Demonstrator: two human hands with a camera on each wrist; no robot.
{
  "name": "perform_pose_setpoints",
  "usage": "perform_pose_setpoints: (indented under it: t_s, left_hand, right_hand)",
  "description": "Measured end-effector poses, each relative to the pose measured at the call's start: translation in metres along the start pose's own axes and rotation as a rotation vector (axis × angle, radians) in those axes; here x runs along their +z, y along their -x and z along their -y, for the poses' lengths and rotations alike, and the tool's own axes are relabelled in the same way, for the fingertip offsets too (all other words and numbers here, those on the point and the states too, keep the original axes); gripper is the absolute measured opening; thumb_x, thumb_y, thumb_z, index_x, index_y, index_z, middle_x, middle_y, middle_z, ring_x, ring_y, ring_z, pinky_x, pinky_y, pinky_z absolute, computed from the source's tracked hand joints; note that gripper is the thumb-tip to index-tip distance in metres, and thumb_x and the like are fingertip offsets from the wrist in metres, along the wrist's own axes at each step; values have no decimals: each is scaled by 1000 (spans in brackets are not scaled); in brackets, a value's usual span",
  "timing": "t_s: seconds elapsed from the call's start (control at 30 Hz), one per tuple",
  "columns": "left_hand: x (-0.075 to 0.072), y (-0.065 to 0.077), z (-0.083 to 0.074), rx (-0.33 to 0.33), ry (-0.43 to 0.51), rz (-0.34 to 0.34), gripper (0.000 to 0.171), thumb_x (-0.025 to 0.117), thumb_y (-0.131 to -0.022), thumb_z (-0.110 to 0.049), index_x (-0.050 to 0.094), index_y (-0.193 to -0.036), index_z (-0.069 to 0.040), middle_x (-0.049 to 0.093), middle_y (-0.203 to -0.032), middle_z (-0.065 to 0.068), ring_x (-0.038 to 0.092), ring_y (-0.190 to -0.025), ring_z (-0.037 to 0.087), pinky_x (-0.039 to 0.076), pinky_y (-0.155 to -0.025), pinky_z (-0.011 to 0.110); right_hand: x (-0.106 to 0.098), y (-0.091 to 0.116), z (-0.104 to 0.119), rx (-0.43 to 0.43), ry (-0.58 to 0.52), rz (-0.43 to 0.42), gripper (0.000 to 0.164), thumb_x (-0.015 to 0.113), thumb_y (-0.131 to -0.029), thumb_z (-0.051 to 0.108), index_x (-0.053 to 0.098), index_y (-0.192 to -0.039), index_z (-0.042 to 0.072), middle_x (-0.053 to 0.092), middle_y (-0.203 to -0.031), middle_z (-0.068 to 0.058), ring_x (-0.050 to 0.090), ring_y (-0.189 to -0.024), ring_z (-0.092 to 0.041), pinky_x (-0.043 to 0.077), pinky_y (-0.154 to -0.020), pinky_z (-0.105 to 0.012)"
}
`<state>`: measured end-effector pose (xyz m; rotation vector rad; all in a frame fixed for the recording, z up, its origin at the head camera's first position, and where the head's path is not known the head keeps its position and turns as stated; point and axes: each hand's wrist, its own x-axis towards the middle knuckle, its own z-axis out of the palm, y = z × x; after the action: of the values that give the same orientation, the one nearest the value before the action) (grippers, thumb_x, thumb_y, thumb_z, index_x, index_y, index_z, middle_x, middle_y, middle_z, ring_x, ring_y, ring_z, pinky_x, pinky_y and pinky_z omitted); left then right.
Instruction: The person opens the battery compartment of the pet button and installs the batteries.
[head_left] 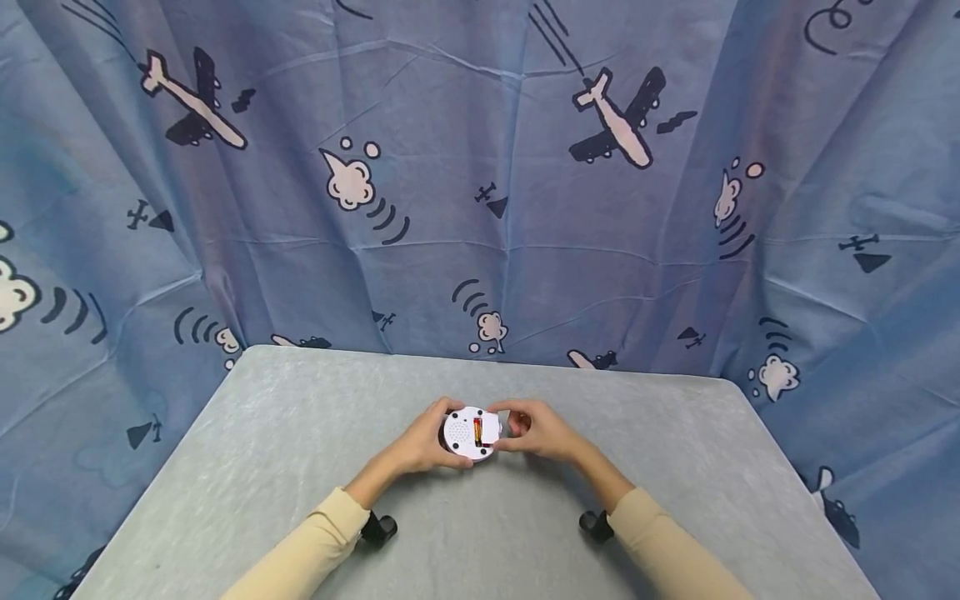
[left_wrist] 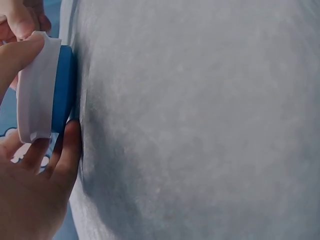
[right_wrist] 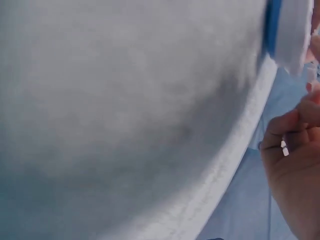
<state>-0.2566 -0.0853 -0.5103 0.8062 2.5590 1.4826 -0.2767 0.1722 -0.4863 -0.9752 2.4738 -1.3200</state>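
My left hand (head_left: pixel 424 442) grips a round white device (head_left: pixel 459 432) by its rim, thumb and fingers on opposite sides. Its underside faces up, with a speaker grille and small dark feet; the left wrist view shows a blue part (left_wrist: pixel 63 90) on the face toward the table. Batteries (head_left: pixel 477 432) show in an open compartment. Between thumb and index finger, my right hand (head_left: pixel 542 430) pinches a small white battery cover (head_left: pixel 491 428) that lies partly over the compartment. Whether the cover touches the device I cannot tell.
A pale grey cloth-covered table (head_left: pixel 300 467) lies under both hands. Behind it hangs a blue curtain (head_left: pixel 450 208) printed with planes, close to the table's back edge. Black straps with camera mounts sit on both wrists.
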Motion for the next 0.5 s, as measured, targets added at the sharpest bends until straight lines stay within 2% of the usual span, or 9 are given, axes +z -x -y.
perform_pose_setpoints:
  t_s: [0.23,0.5]
  left_hand:
    - [-2,-1,1,-6,-11,32,86,95,-70,-17,47,-139,3,56,-130,16,53,-117,29,40,-101,48]
    - [-2,0,2,-6,-6,31,85,95,-71,-17,47,-139,2,56,-129,15,54,-116,28,41,-100,47]
  right_hand:
    - [-10,-9,11,34,114,98,49,89,-80,14,70,-124,3,54,-71,1,45,-62,-7,40,-56,-24]
    - [-8,-13,21,68,241,136,52,90,-80,17,70,-127,6,50,-68,6,44,-61,-6,38,-55,-24]
